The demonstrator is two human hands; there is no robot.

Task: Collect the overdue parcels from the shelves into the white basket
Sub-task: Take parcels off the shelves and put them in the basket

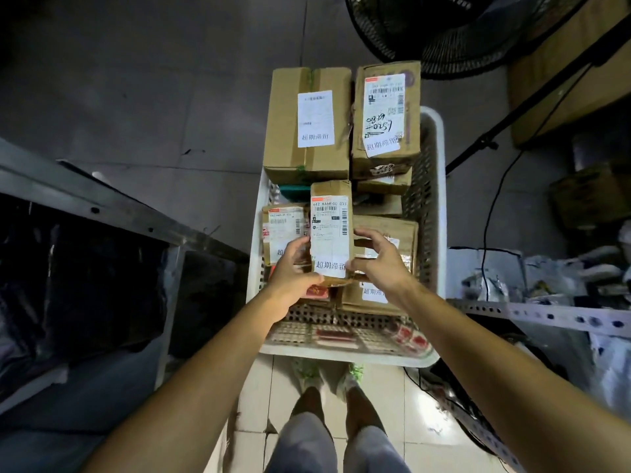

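Observation:
A white perforated basket [438,186] stands on the tiled floor in front of me, filled with several labelled cardboard parcels. Two large boxes, one plain [307,121] and one with handwriting on its label [386,117], lie on top at its far end. I hold a narrow cardboard parcel [330,220] with a white shipping label above the basket's middle. My left hand [293,271] grips its near-left edge and my right hand [379,261] grips its near-right edge. Under it lie more parcels, one at the left [283,230] and one at the right [392,230].
A metal shelf [102,206] with dark bags runs along the left. On the right a perforated metal shelf rail [546,315] carries plastic-wrapped packages. A black fan [461,29] and its cable stand behind the basket. My feet are at the basket's near end.

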